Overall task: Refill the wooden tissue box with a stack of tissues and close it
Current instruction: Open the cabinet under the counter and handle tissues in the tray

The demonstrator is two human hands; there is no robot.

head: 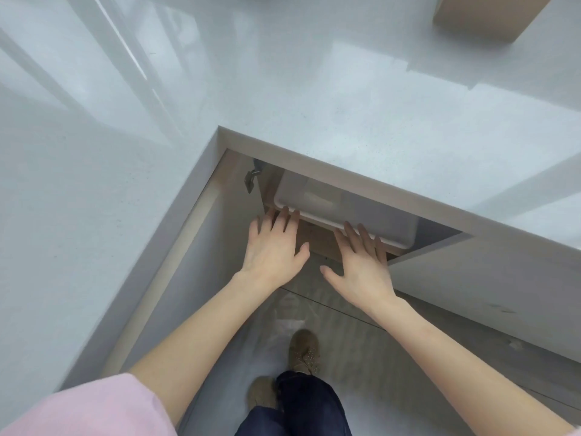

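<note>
A light wooden box [478, 17] stands on the grey countertop [314, 105] at the far right corner, cut off by the frame edge. No tissues are visible. Below the counter's edge, a white plastic bin [345, 209] sits on a shelf inside an open cabinet. My left hand [273, 247] reaches to the bin's front left rim with its fingers spread and the fingertips touching the rim. My right hand [361, 265] lies flat against the front right rim, fingers extended. Neither hand holds anything. The bin's contents are hidden.
The countertop forms an L around me and overhangs the cabinet. The cabinet door [201, 278] is swung open to the left, with its hinge [251, 179] visible. A closed cabinet front [487, 278] is at the right. My brown shoes [303, 352] stand on the floor below.
</note>
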